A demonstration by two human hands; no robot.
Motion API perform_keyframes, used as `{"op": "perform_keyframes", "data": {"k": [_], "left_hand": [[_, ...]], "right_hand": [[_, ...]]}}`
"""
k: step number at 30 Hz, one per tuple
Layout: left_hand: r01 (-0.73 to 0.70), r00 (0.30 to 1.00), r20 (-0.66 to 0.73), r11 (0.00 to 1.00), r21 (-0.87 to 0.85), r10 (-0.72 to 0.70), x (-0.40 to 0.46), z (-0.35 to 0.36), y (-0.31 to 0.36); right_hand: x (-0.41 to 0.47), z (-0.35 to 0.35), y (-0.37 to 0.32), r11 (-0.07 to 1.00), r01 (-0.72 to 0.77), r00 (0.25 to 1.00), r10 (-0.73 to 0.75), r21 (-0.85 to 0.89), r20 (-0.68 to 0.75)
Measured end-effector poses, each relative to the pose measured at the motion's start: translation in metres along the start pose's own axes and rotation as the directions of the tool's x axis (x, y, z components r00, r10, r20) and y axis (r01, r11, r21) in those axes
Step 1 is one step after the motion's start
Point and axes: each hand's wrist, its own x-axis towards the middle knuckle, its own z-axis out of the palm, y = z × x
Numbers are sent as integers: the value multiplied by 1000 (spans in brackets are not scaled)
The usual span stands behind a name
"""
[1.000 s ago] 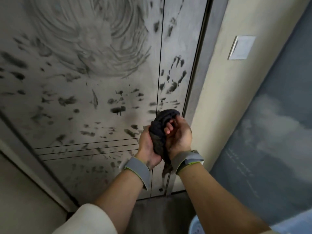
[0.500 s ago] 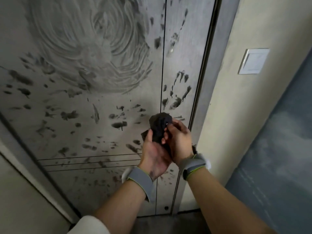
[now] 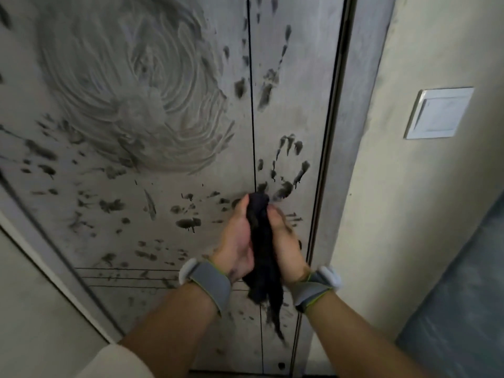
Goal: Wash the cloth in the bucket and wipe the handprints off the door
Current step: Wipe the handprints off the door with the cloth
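Note:
A dark, wet-looking cloth [image 3: 262, 252] is pressed between my two palms in front of the grey door [image 3: 114, 219]. My left hand [image 3: 236, 238] holds its left side and my right hand [image 3: 287, 241] its right side. The cloth's tail hangs down below my wrists. The door carries many black handprints [image 3: 287, 170] and smudges, plus a large swirled smear [image 3: 136, 99] at the upper left. The bucket is out of view.
A white wall switch [image 3: 439, 113] sits on the cream wall to the right of the door frame [image 3: 351, 148]. A blue-grey surface [image 3: 463, 296] fills the lower right. Grey bands wrap both my wrists.
The view has tilted up and the blue rim at the bottom has left the frame. The bunched cloth has been stretched out long between my palms, its tail now hanging lower.

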Motion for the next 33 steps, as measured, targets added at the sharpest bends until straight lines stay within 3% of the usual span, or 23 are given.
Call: {"op": "perform_keyframes", "data": {"k": [3, 7, 10, 12, 15, 17, 20, 22, 24, 25, 27, 28, 29, 30, 33], "left_hand": [[-7, 992, -121, 994, 110, 20, 8, 14, -3], [72, 997, -32, 965, 253, -66, 9, 12, 8], [98, 986, 76, 890, 445, -147, 4, -4, 39], [-46, 993, 117, 841, 539, -21, 5, -20, 67], [-249, 969, 134, 793, 556, 210, -1, -39, 112], [-355, 927, 130, 704, 615, 353, 1, -42, 129], [-464, 844, 139, 575, 674, 518, 2, -43, 155], [-531, 820, 245, 530, 661, 517, 1, -43, 171], [-558, 826, 394, 486, 673, 403, -3, -41, 183], [-546, 837, 447, 425, 722, 316, -4, -41, 189], [-519, 850, 493, 138, 843, 185, -2, -39, 198], [-490, 857, 483, -3, 872, 181, 0, -37, 201], [-468, 856, 473, -73, 881, 209, 2, -36, 205], [-463, 851, 462, -58, 885, 250, 3, -36, 208], [-500, 845, 444, 143, 854, 298, 5, -40, 213]], "right_hand": [[4, 11, 2, 995, -67, 995, 72, 76, -68], [15, 0, 2, 998, -50, 992, 46, -37, -122], [28, -19, -13, 973, 74, 973, -118, -220, -197], [38, -29, -30, 960, 110, 953, -175, -257, -247], [46, -24, -63, 987, 84, 956, -120, -140, -268], [49, -26, -85, 998, 54, 976, -57, -20, -210], [48, -26, -115, 997, -4, 998, -1, 79, 69], [50, -26, -131, 998, 4, 988, 5, -56, 154], [54, -23, -144, 953, 43, 989, 2, -301, 147], [57, -22, -150, 904, 63, 990, -2, -424, 144], [63, -19, -160, 772, 105, 986, 0, -627, 166], [66, -20, -163, 716, 118, 986, -1, -688, 168], [68, -20, -166, 684, 117, 988, -6, -720, 155], [69, -22, -167, 682, 108, 990, -11, -723, 137], [69, -25, -168, 748, 73, 996, -20, -659, 88]]}}
